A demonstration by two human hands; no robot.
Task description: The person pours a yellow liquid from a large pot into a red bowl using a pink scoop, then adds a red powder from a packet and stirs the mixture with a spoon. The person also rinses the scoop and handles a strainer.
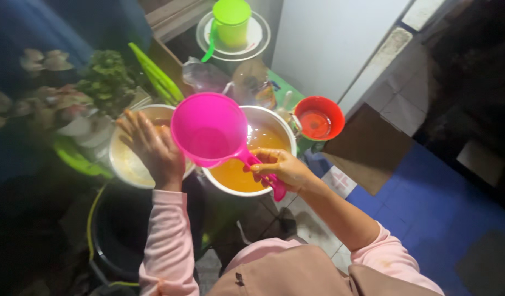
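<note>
Pink dipper [208, 129] hides part of the pot's [274, 118] broth (left items blurred).

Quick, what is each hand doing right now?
Left hand: open, fingers spread, resting on the pale bowl.
Right hand: closed on the pink scoop handle.

You are looking down at a blue floor [433, 208] on the right, with pale tiles [312, 230] nearer the middle. A flat brown cardboard sheet [367, 148] lies on the floor. A big white wall panel [329, 38] stands behind it. The left side and far right corner are dark.
</note>
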